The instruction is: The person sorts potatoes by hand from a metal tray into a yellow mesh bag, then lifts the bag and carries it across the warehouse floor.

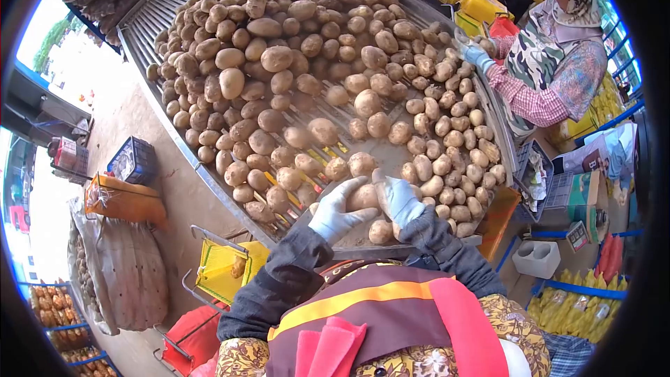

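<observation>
Both of my hands wear light blue-white gloves and meet at the near edge of the sorting table. A brown potato (363, 197) sits between them. My left hand (336, 213) curves around its left side, fingers above and thumb below. Against the potato's right side press the fingers of my right hand (398, 199); part of its grip is hidden. Just beyond my fingers lies another potato (361, 163). A smaller potato (380, 232) rests below my hands, close to the table edge.
A large potato heap (279, 56) covers the slatted metal table (143, 17). Across the right side, a co-worker's gloved hand (478, 54) is at the table edge. A yellow basket (227, 265) and red bag (192, 338) stand left; a dark crate (534, 181) stands right.
</observation>
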Demonstrator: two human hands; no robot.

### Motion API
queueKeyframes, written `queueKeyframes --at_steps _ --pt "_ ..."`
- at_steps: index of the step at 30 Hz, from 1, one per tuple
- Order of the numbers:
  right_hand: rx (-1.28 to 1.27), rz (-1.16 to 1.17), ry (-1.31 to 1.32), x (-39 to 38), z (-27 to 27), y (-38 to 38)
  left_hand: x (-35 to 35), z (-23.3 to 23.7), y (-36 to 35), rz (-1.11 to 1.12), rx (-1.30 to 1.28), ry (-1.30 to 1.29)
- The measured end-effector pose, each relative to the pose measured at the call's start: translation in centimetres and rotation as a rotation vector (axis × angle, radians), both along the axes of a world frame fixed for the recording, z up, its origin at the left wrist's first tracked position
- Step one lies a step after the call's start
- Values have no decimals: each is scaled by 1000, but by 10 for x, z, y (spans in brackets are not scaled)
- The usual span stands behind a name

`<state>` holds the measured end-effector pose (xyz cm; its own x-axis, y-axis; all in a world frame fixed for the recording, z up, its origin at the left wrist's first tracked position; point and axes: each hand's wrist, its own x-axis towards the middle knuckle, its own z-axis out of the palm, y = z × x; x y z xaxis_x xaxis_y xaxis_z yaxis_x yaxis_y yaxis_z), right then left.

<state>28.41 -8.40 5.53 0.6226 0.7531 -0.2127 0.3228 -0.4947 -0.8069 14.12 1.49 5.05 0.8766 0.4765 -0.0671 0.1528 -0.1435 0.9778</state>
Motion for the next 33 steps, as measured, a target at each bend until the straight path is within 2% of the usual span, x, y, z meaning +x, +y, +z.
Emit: queueKeyframes --at_steps 1,2,4,6,7,8,9,10,12,13,14,16,17,18,19,20,22,24,26,27,28,30,32,33 --pt "15 -33 73 8 -1 -5 3 -2 0 8 -499 28" --pt "-35 -120 163 15 1 -9 2 -3 -3 49 -672 -17" --pt "231 -160 38 17 5 -19 5 -10 -4 45 -923 -25" --pt "664 36 -377 13 1 -16 10 -13 -11 79 -995 28" --pt "617 183 -566 6 28 -12 12 -15 -14 117 -1126 87" --pt "600 266 -538 -6 34 -9 14 -19 -18 158 -1254 146" --pt "561 366 -486 -4 28 -9 7 -50 -26 101 -1241 -24" --pt "521 468 -431 -2 15 -7 7 -43 -23 101 -1241 -25" --pt "402 239 54 5 -33 -6 -5 -22 -9 111 -1177 105" --pt "64 69 -33 16 -28 5 -20 -11 0 95 -1086 108" --pt "89 40 -262 31 -46 5 -42 -18 10 59 -1076 38" --pt "109 81 -315 53 -58 0 -98 -30 30 283 -1249 28" --pt "108 95 -307 52 -54 2 -129 -33 39 415 -1232 -38" --pt "70 198 -381 51 -45 4 -154 -33 43 704 -1179 -34" --pt "38 304 -458 50 -40 8 -192 -45 52 792 -1058 -62" --pt "53 330 -454 47 -42 14 -239 -62 60 772 -992 -59" --pt "-94 448 -588 37 -53 29 -302 -68 61 828 -790 48" --pt "-180 512 -524 35 -74 43 -328 -75 47 1295 -550 340" --pt "-58 459 -514 41 -108 49 -371 -104 35 1316 -435 430" --pt "-26 429 -519 45 -112 51 -396 -141 31 1290 -157 462" --pt "26 389 -463 54 -121 51 -416 -170 27 1236 117 498" --pt "18 283 -382 61 -116 54 -376 -150 19 1444 30 184" --pt "311 31 353 67 -144 58 -316 -108 5 1330 92 141" --pt "206 66 484 54 -105 60 -291 -109 1 1214 5 -15"
